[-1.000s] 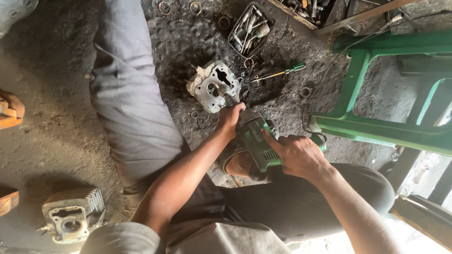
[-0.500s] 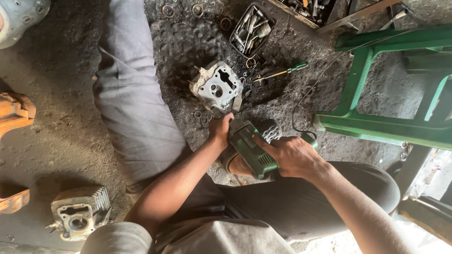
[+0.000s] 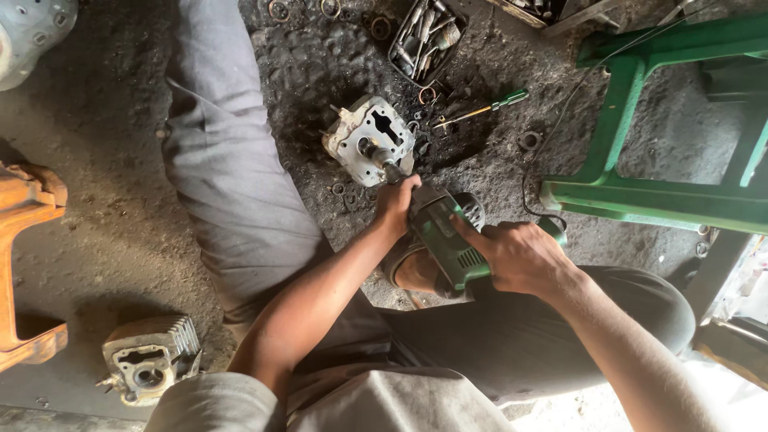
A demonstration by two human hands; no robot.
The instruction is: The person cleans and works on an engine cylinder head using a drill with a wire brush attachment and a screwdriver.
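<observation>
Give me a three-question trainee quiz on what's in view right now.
1. True or false: both hands grip the green power drill.
2. Which lies right of the cylinder head that the drill's tip meets? A) an orange stool B) a green-handled screwdriver C) a blue bucket
3. Where is the second finned engine part?

Key: 1. True: left hand at the nose, right hand on the body. 2. B. 3. On the floor at lower left, apart from the work.
</observation>
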